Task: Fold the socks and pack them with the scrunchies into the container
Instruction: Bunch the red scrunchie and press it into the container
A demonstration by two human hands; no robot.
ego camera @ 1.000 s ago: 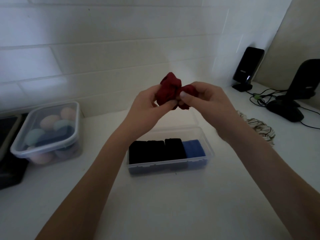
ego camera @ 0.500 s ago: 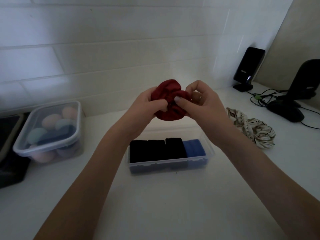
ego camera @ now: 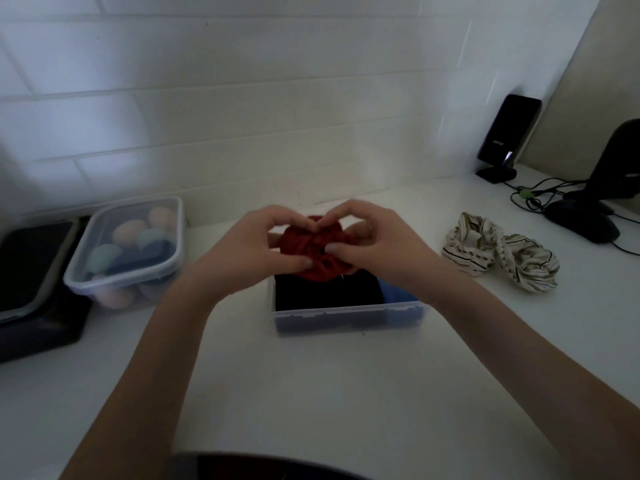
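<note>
A red scrunchie (ego camera: 313,249) is pinched between my left hand (ego camera: 252,247) and my right hand (ego camera: 374,242), just above the back part of the clear plastic container (ego camera: 346,315). Folded black socks (ego camera: 325,292) fill most of the container's front row, with a folded blue sock (ego camera: 398,294) at its right end. Two cream striped scrunchies (ego camera: 498,251) lie on the white counter to the right of the container. The container's far half is hidden by my hands.
A lidded clear box (ego camera: 128,251) of pastel egg-shaped items stands at the left, beside a dark tray (ego camera: 31,282). At the back right are a black speaker (ego camera: 507,133), a dark stand (ego camera: 595,209) and cables (ego camera: 533,197). White tiled wall behind.
Both hands have lowered the red scrunchie from chest height down to just above the container. The camera view has tilted down slightly.
</note>
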